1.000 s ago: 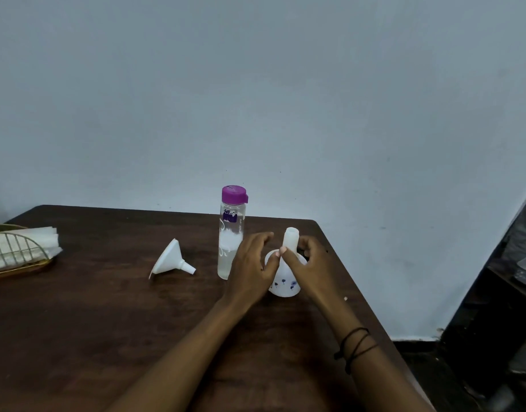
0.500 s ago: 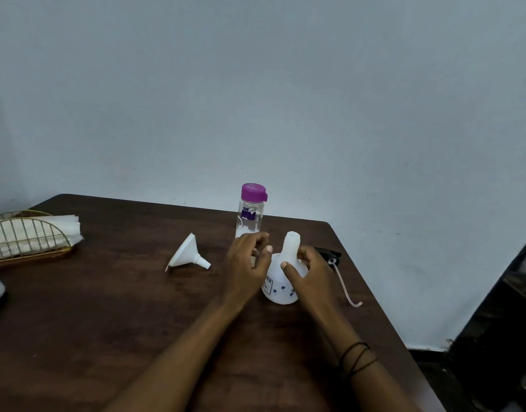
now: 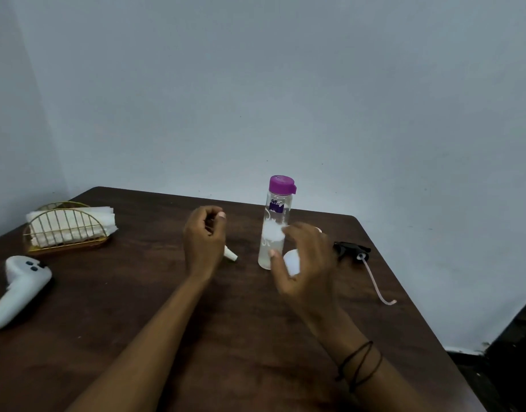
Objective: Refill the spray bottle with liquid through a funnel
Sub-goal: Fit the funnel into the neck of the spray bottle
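A dark wooden table fills the foreground, meeting a plain pale blue-grey wall at its far edge. Two bare forearms reach forward: the left hand hovers loosely curled and holding nothing, hiding most of the white funnel, while the right hand, fingers spread, is blurred over the white spray bottle, contact unclear. Just beyond stands a clear water bottle with a purple cap; the black spray head lies right, a white controller and wire napkin holder left.

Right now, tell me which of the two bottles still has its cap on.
The tall clear bottle with the purple cap. The squat white spray bottle, behind the right hand, is open; its black sprayer lies on the table.
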